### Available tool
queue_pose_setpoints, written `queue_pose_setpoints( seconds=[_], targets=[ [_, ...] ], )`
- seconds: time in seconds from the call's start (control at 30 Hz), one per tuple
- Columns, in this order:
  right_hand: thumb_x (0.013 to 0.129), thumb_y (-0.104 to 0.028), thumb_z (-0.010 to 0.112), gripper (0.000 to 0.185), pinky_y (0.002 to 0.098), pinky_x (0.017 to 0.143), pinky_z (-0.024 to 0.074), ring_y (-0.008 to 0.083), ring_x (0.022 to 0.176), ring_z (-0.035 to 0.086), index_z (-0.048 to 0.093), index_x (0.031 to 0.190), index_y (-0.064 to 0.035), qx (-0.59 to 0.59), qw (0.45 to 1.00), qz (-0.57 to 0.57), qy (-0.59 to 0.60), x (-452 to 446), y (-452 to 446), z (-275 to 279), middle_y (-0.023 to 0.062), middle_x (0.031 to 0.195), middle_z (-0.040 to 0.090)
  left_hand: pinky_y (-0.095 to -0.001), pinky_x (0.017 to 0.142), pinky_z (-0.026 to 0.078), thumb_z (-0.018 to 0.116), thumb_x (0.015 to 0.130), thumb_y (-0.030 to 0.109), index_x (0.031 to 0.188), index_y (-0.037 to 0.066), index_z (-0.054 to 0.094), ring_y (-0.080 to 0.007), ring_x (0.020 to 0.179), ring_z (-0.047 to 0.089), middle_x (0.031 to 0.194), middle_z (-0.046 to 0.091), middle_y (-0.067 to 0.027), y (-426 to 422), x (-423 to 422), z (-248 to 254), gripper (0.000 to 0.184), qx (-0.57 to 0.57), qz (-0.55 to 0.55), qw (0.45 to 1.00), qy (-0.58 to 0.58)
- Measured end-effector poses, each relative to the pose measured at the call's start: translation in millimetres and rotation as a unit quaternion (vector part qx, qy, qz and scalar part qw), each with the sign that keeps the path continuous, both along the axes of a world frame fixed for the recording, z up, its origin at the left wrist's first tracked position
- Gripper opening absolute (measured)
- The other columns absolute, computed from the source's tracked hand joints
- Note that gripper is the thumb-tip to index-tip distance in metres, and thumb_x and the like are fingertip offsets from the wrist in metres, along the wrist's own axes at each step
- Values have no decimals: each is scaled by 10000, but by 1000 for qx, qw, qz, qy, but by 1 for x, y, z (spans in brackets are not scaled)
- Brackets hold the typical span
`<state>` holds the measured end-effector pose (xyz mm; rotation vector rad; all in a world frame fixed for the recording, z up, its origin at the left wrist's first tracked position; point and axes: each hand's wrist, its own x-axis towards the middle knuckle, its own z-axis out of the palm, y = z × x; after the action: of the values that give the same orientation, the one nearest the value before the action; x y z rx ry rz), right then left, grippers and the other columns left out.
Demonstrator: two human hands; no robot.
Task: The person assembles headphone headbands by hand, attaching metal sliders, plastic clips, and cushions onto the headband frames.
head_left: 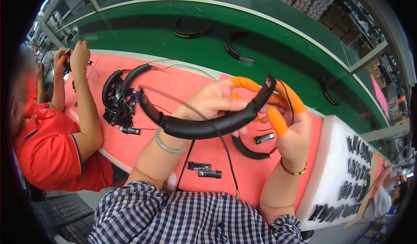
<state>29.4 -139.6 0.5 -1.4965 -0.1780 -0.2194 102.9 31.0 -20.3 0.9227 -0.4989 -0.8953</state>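
A black padded headphone headband [200, 128] is held up in front of me, curved downward, with a thin black cable trailing from it. My left hand [210, 100] grips it near its right part, thumb pressed along the inner side. Around the headband's right end are the fingers of my right hand [291, 126], close to a loop of cable. Orange finger cots cover several fingertips. Beneath my hands lie another black headband [249, 150] and a small black part [264, 138]. Nearer my body, two small black parts [210, 174] rest on the pink mat [217, 187].
Left on the mat is a pile of black headbands and parts [119, 100]. A co-worker in a red shirt [65, 157] works beside it. White foam [321, 192] with rows of small black parts stands at right. Headbands [236, 48] lie on the green belt [152, 22] ahead.
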Motion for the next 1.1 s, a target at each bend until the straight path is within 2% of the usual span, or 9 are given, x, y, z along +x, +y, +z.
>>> queue_pose_setpoints(
  seconds=[0.23,0.33,0.47,0.53,0.57,0.63,0.67,0.9,1.1],
  targets=[
    [732,102,559,457,198,657,486,153,854,576,434,1165,26,63,997,-1,-33,8,13,-12,137,1035,543,-221,518,524,493,839,109,1086,-72,432,-192,702,629,912,583,-160,2,2,-2,312,-42,20,995,87],
    [741,98,545,441,248,663,498,193,889,564,421,1158,25,100,991,-37,-82,7,12,-13,164,1034,543,-360,820,484,405,882,413,1075,-56,442,-336,958,550,1035,527,-242,-3,12,-16,508,-184,58,955,226],
    [760,91,522,402,266,599,487,214,855,564,428,1144,12,118,973,-112,-166,3,9,-9,180,1032,548,-463,960,341,337,786,640,1249,-41,313,-360,1090,463,1233,402,-229,25,-1,1,824,-296,90,944,116],
    [772,80,516,388,286,665,479,211,909,551,434,1143,-1,135,964,-99,-207,5,12,-7,169,1040,547,-474,968,323,338,757,674,1272,-11,292,-347,1118,441,1267,375,-195,22,-13,6,858,-270,162,947,-69],
    [772,80,516,388,286,665,479,211,909,551,434,1143,-1,131,963,-97,-217,7,15,-4,169,1040,547,-443,970,330,522,784,514,1277,9,293,-325,1139,428,1259,388,-176,24,-16,10,742,-323,149,931,-82],
    [778,68,518,373,315,752,468,206,962,529,436,1136,1,135,959,-105,-225,13,22,3,161,1059,542,-396,929,384,642,773,197,1256,13,312,-304,1106,466,1239,408,-170,32,-20,16,612,-156,273,915,-254],
    [782,61,517,397,350,825,455,215,1016,509,423,1163,2,113,967,-79,-214,13,23,8,164,1094,526,-344,868,433,621,722,-41,1179,6,385,-268,1046,517,1156,488,-158,38,-23,24,517,-123,296,929,-183],
    [793,58,500,432,350,832,476,231,1050,499,391,1208,12,127,976,25,-177,32,73,36,172,1169,470,-270,734,488,612,726,-67,969,5,482,-177,871,584,1021,574,-153,68,-27,46,286,-92,457,807,-363],
    [785,58,521,400,295,754,505,210,971,535,422,1170,20,130,982,-2,-139,46,114,53,170,1129,498,-282,786,469,594,740,-64,976,-10,491,-174,887,577,1005,580,-147,95,-17,48,263,-133,491,808,-297]
  ],
)
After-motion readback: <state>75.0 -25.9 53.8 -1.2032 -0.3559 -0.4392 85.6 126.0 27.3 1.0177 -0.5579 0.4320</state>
